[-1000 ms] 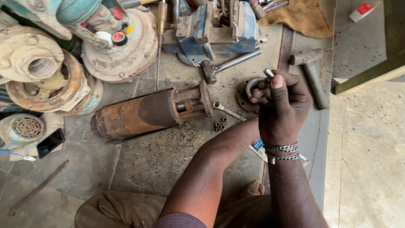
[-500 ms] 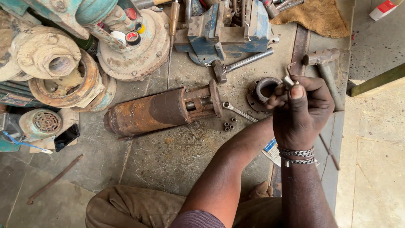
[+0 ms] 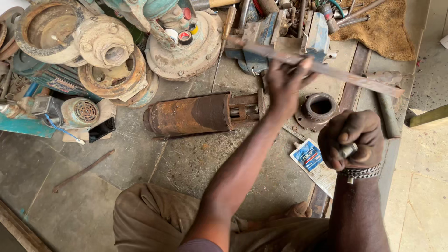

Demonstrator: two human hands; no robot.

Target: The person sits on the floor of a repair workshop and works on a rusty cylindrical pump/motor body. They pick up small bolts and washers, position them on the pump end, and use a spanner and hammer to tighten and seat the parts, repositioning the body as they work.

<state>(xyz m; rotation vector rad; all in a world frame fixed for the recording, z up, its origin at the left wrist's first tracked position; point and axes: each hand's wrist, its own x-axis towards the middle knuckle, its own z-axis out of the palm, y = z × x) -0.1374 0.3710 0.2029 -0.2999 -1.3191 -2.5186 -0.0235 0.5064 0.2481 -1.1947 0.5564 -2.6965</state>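
Observation:
My left hand (image 3: 285,80) grips a long flat rusty metal bar (image 3: 359,78), held level above the floor and reaching to the right. My right hand (image 3: 351,139) is a closed fist around a small shiny metal part (image 3: 348,150), near my body. Below the bar lie a rusty cylindrical pump body (image 3: 198,115) on its side and a round flanged ring part (image 3: 319,109) to its right. A small white and blue packet (image 3: 311,163) lies on the floor under my right wrist.
A blue bench vise (image 3: 275,35) stands at the top centre. Rusty pump housings (image 3: 107,56) and motor parts crowd the upper left. A brown sack cloth (image 3: 380,28) lies top right. A thin rod (image 3: 81,171) rests on the concrete at left. My knee (image 3: 154,214) is below.
My hands were together over the flanged ring. My left hand has since reached forward and picked up the long flat bar, while my right fist drew back toward me with the small part.

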